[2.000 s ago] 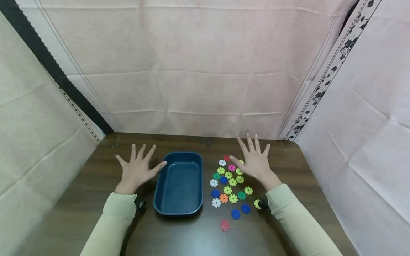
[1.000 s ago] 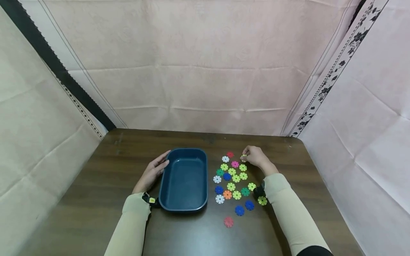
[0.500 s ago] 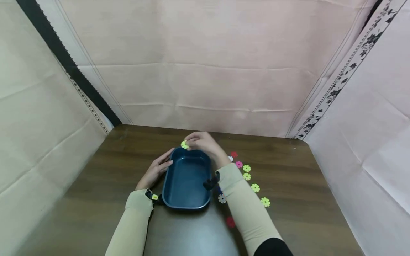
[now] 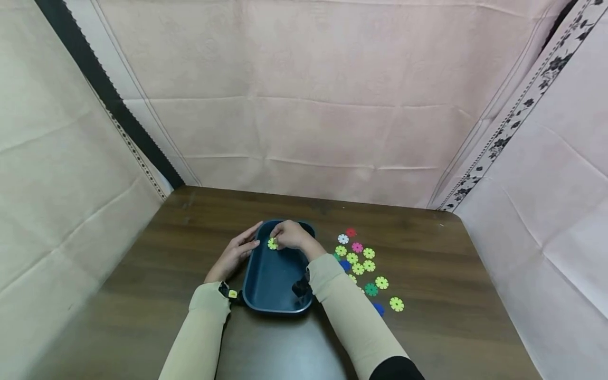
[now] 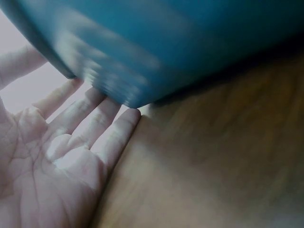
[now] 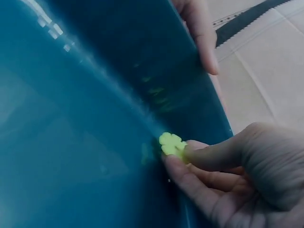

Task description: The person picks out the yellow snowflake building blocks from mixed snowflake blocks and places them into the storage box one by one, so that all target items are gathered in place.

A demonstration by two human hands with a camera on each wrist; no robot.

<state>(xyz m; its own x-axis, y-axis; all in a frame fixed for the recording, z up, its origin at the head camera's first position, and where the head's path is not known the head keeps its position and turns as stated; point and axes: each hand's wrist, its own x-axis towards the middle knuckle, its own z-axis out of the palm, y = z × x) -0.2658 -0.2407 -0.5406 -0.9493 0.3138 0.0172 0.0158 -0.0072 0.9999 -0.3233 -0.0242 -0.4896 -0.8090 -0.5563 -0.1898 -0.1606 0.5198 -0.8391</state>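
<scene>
Head view, baking tray (image 4: 271,282): deep blue, rectangular with rounded corners, it sits on the brown wood-grain counter (image 4: 427,253) in front of you.
Head view, right hand (image 4: 293,235): yours is over the inside of the tray, toward its far end, fingers pinching a yellow-green flower-shaped disc (image 4: 272,244) near the left wall.
Head view, left hand (image 4: 234,256): it rests against the tray's left side, fingers fairly straight.
Head view, loose discs: to the right of the tray on the counter you have a red disc (image 4: 350,232), a white disc (image 4: 343,239), a pink disc (image 4: 357,247), some green and blue ones, and several more yellow-green ones (your right sleeve (image 4: 351,311) partly covers a few).
Head view, cloth (image 4: 309,132): pale hangings stand behind the counter and on both sides.
Left wrist view, fingers: your left ones stretch out, holding nothing in their curl, tips at the tray's outer wall; that wall is blurred.
Right wrist view, pinched disc: your thumb and fingers grip its edge beside the inner wall; you cannot tell here whether it touches the tray's floor. One left-hand finger lies along the rim.
</scene>
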